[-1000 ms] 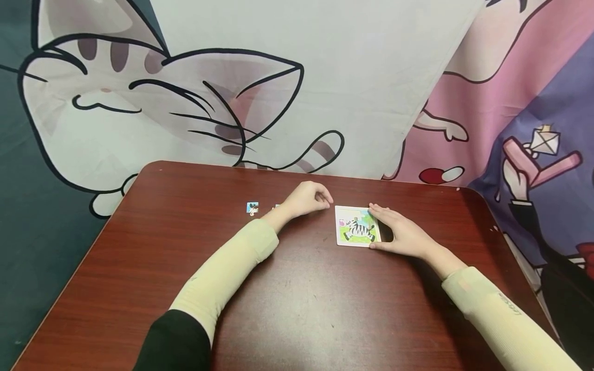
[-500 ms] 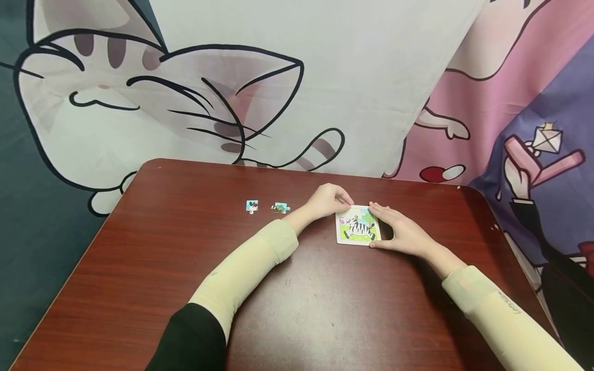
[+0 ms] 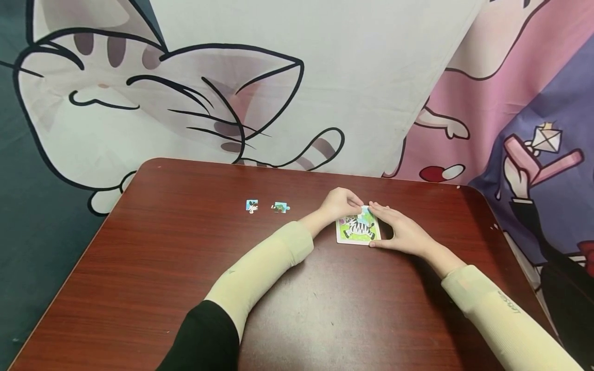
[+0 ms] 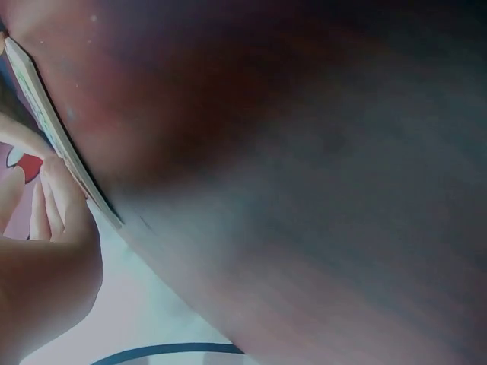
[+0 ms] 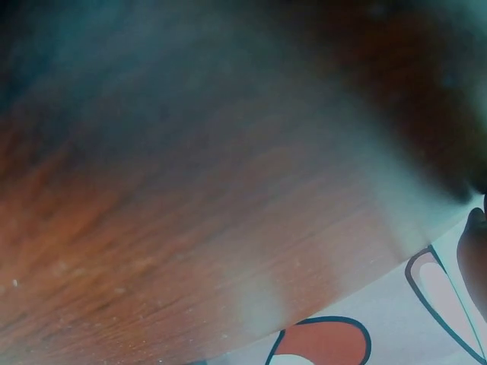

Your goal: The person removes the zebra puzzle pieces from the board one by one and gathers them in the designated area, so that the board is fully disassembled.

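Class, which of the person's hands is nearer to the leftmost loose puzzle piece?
Left: the left hand is at the puzzle, right of the piece; the right hand is farther right, at the puzzle's right edge.

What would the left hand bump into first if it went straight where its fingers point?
Probably the right hand, whose fingertips are at the far right corner of the zebra puzzle. The left hand points that way along the far edge, but height is hard to judge.

Tabletop (image 3: 352,304) glare, dimmer, blurred wrist views
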`<action>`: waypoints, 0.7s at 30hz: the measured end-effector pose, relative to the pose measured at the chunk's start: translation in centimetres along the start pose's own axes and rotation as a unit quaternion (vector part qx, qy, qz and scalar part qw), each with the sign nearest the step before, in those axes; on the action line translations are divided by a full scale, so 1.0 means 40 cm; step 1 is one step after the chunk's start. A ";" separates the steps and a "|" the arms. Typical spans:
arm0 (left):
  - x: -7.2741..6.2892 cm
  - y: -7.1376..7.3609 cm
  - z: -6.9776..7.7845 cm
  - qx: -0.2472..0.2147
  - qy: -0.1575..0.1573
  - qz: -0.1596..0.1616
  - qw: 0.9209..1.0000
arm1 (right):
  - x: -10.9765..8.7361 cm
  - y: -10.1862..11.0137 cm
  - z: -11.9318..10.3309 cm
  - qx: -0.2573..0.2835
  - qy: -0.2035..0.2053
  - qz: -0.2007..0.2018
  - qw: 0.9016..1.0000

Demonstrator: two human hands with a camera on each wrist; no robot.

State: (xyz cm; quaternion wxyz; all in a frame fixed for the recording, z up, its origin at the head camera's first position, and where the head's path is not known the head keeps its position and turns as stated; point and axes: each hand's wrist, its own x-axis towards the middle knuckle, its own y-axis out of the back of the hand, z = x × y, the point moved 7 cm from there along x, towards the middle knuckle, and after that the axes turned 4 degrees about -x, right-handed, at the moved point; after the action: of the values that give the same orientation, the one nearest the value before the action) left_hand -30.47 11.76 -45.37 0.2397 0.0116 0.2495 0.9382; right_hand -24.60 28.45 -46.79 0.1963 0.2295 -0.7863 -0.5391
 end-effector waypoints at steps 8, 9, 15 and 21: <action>0.008 -0.006 -0.003 0.016 0.032 0.019 0.999 | 0.002 0.002 0.001 0.004 0.004 0.003 1.000; 0.007 -0.005 -0.004 0.015 0.037 0.022 0.999 | 0.003 0.002 0.001 0.004 0.003 0.001 1.000; -0.003 -0.002 -0.005 -0.002 0.059 0.036 0.998 | 0.003 0.003 -0.001 0.001 -0.003 -0.007 1.000; -0.009 -0.005 -0.005 -0.033 0.073 0.047 0.996 | 0.001 0.001 0.001 0.003 -0.007 -0.010 1.000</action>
State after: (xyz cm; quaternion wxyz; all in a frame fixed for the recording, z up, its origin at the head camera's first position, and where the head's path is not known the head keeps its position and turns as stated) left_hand -30.08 11.64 -45.62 0.1771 -0.0530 0.2340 0.9545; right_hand -24.68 28.46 -46.76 0.1851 0.2340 -0.7871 -0.5399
